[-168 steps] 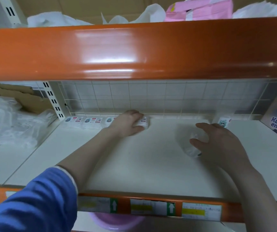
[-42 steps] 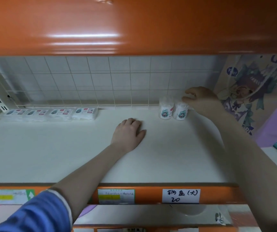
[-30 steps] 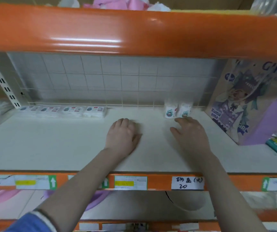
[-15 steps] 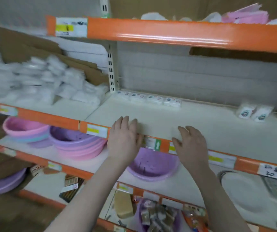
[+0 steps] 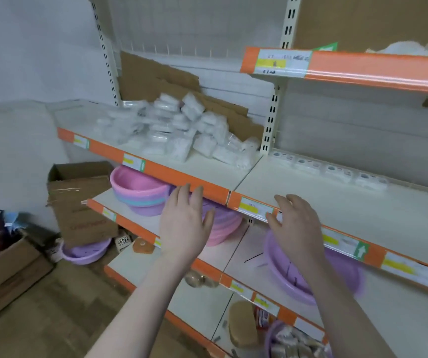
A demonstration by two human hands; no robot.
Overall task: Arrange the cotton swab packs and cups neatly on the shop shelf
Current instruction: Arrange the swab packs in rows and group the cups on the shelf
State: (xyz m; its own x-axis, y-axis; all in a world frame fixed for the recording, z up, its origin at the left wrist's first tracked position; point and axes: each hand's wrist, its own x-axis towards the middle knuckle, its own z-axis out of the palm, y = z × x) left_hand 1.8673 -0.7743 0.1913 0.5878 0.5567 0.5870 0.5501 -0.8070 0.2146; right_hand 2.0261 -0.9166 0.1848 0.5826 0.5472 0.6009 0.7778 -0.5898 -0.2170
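Left hand [image 5: 184, 223] flat, fingers straight and together, holding nothing, raised in front of the orange shelf edge [image 5: 182, 183]. Right hand [image 5: 297, 223] likewise empty, fingers loosely spread, fingertips at the price strip [image 5: 255, 208]. Four cotton swab packs [image 5: 329, 171] lying flat in a row along the back of the shelf [image 5: 324, 202], row running left to right. Loose heap of white packs [image 5: 179, 127] on the neighbouring bay, leaning every way. Pink basins [image 5: 138, 187] below.
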